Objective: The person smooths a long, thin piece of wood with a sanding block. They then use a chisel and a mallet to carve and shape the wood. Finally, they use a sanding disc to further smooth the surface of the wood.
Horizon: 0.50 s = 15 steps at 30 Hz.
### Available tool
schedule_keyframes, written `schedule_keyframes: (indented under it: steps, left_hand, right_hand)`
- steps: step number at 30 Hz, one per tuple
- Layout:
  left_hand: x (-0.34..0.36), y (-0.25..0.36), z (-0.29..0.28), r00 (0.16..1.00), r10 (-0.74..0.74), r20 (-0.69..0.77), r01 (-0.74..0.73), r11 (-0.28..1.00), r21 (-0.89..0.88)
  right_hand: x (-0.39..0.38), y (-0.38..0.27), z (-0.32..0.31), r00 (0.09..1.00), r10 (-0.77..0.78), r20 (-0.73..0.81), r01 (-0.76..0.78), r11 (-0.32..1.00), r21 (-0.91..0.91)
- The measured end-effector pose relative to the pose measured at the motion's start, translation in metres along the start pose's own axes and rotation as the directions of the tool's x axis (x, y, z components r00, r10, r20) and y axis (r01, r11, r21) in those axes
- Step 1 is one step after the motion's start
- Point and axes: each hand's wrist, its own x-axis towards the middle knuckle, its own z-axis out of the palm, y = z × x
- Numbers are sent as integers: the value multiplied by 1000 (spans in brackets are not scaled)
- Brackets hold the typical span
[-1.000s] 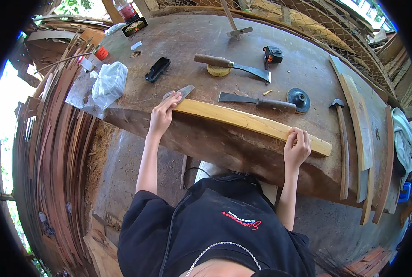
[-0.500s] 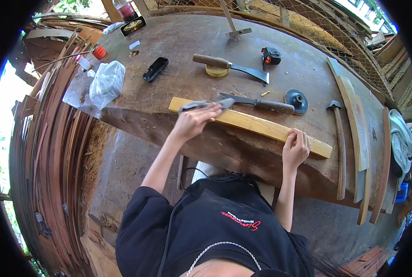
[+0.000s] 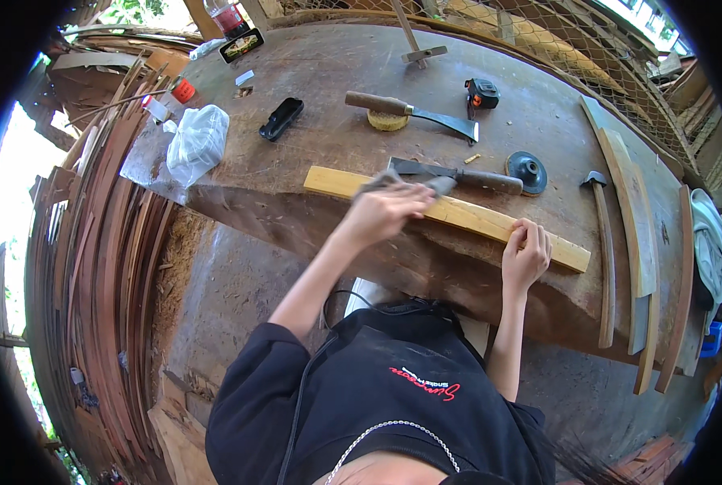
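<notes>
"What is the left hand (image 3: 390, 212) doing?"

"Its grip is holding a blurred grey piece (image 3: 442, 187) on the wooden bar (image 3: 475, 217), which is lying along the six-o'clock edge of the desk (image 3: 320, 73)."

"And the right hand (image 3: 527, 253)?"

"Its grip is holding the bar near its four-o'clock end; a black disc (image 3: 527, 170) is sitting at twelve o'clock from there."

Daylight, even — burnt-out glare at far left; left hand (image 3: 387, 213) blurred by motion; bench (image 3: 316, 73) edges bowed — black fisheye rim.
</notes>
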Motion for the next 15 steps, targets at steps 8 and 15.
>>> schedule_keyframes:
  steps: [8,15]
  left_hand:
    - [7,15,16,1000,-27,7,27,999,-38]
    - [-35,-28,-45,963,-262,-66,268,957,107]
  right_hand:
    - [1,2,-2,1000,4,16,-4,1000,17]
    - [-1,-1,-1,1000,3,-7,-3,1000,7]
